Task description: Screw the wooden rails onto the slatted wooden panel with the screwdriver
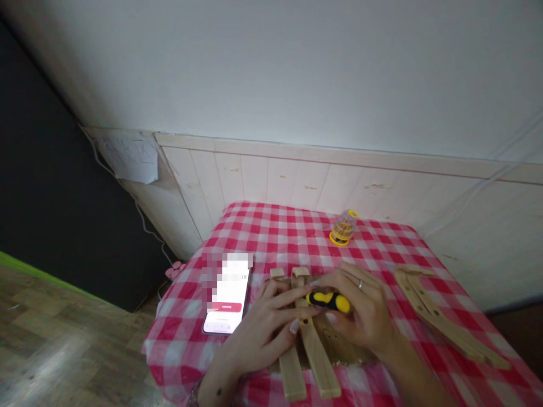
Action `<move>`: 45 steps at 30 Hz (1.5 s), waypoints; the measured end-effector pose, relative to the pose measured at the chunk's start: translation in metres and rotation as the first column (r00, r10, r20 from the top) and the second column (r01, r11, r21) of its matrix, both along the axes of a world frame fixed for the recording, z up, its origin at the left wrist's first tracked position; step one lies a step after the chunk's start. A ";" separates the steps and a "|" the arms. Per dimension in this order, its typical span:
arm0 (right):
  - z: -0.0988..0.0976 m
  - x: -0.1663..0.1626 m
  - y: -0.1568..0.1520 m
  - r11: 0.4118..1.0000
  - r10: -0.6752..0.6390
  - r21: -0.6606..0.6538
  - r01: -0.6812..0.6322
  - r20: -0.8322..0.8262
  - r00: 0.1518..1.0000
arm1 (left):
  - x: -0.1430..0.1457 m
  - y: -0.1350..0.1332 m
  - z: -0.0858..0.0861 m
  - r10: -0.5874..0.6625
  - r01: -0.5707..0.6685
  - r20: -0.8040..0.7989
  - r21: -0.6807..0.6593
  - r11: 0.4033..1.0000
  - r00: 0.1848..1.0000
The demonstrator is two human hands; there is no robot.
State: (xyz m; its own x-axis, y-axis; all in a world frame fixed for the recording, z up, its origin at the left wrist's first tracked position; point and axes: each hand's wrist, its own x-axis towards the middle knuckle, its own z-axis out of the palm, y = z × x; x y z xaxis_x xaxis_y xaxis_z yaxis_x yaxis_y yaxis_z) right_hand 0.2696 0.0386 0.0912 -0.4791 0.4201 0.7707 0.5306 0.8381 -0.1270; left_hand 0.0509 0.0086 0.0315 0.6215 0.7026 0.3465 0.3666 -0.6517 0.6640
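My right hand (362, 308) is shut around a yellow-and-black screwdriver handle (328, 301), whose tip is hidden. My left hand (263, 325) lies across a pair of upright wooden slats (311, 346), its fingertips reaching just short of the screwdriver and gripping the wood. The slats rest on a wooden board with small holes (335, 339), partly covered by both hands. Further right, a set of joined wooden slats (441, 319) lies on the cloth, apart from my hands.
A red-and-white gingham cloth (275, 240) covers the table, which stands against a panelled wall. A smartphone (227, 294) with a blurred screen lies left of my left hand. A clear yellow-capped bit holder (343, 228) stands further back.
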 end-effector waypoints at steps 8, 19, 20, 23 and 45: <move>0.009 0.014 0.008 0.942 0.278 -0.193 -0.275 -0.009 0.961 | -0.001 -0.001 -0.003 0.028 -0.028 0.036 -0.004 1.000 0.999; -0.001 0.002 0.006 0.961 0.216 -0.155 -0.227 -0.086 0.973 | -0.003 -0.004 -0.010 0.087 -0.085 0.111 -0.022 0.996 0.990; -0.002 0.001 0.006 0.958 0.224 -0.159 -0.238 -0.098 0.970 | -0.003 -0.004 -0.010 0.097 -0.092 0.114 -0.049 0.995 0.989; -0.005 0.001 0.007 0.945 0.227 -0.209 -0.250 -0.127 0.966 | -0.003 -0.005 -0.008 0.112 -0.097 0.119 -0.118 0.988 0.987; -0.012 -0.008 0.004 0.931 0.191 -0.255 -0.261 -0.269 0.944 | 0.000 -0.002 -0.005 0.003 -0.011 0.181 0.045 0.999 0.983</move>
State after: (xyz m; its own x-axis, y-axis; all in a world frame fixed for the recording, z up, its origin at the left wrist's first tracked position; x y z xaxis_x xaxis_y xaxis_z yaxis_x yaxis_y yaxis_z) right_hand 0.2614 0.0426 0.0788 -0.4063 0.5394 0.7376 0.2561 0.8420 -0.4747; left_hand 0.0505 0.0062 0.0264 0.5409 0.6876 0.4845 0.2473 -0.6805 0.6897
